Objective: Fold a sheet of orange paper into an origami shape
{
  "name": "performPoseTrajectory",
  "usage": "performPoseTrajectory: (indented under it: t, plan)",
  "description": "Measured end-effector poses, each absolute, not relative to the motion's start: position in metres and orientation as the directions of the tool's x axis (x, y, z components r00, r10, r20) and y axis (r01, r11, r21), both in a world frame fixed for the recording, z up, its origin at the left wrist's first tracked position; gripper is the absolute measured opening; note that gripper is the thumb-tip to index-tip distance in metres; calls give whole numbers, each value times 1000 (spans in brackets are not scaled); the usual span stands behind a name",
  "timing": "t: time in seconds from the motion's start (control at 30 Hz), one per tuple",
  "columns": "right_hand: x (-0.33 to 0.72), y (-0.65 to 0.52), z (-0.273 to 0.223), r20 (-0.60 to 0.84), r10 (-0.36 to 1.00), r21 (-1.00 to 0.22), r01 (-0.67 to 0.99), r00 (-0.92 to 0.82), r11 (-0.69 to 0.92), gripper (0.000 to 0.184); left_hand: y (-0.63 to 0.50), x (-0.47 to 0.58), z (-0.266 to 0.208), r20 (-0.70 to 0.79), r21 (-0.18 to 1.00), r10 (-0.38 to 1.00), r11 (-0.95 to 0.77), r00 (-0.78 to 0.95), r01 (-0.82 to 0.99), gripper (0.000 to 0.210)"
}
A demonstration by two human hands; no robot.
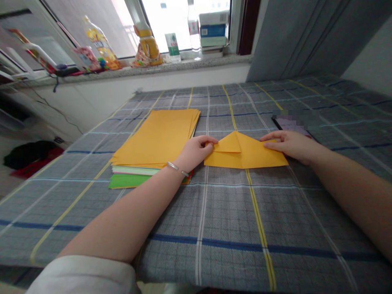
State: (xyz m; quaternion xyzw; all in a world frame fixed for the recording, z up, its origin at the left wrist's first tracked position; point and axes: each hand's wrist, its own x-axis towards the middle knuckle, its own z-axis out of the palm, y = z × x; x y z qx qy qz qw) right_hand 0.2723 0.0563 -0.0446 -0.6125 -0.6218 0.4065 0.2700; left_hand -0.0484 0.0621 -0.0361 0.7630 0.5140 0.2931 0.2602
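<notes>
In the head view we have a folded orange sheet [245,160] lying on the checked cloth [226,212], and we take it as our landmark. Our left hand [195,152] is at its left end, thumb and forefinger brought together to pinch the paper near the edge. Our right hand [290,145] is at its right end, thumb resting on the paper and the forefinger set a little apart above it; the hand hides that corner, so we cannot tell whether those fingers grip it. As for progress, a peak stands at the sheet's top middle, a crease runs down from it, and a triangular flap [229,145] is folded over on the left half. The right half shows no matching flap, so we judge the folding to be partway through, with that side apparently untreated. Left of the sheet sits a paper stack [159,134], orange on top with green and pale sheets showing beneath. Beyond its right end, partly behind our right hand, lies a flat dark-edged device [290,123], perhaps a phone.
</notes>
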Motion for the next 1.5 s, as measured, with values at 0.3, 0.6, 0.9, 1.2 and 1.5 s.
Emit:
performPoseTrajectory:
  t: [0.3, 0.6, 0.9, 1.2, 1.5]
  plan:
    - [270, 51, -41, 122, 964, -317, 911, -235, 262, 43, 54, -47, -38, 342, 138, 720, -674, 604, 726, 28]
    - [232, 26, -52, 212, 660, -215, 624, -721, 751, 52, 42, -36, -39, 115, 77, 537, -844, 836, 531, 46]
    - [236, 17, -44, 145, 678, -202, 649, -720, 733, 56, 34, -33, -31, 82, 13, 515, -857, 853, 516, 61]
    - [227, 9, -32, 169, 684, -120, 674, -710, 729, 43, 30, -30, -24, 153, -25, 491, -865, 857, 500, 37]
    - [235, 18, -26, 130, 810, -126, 801, -572, 586, 40, 40, -33, -27, 218, 137, 691, -721, 689, 679, 30]
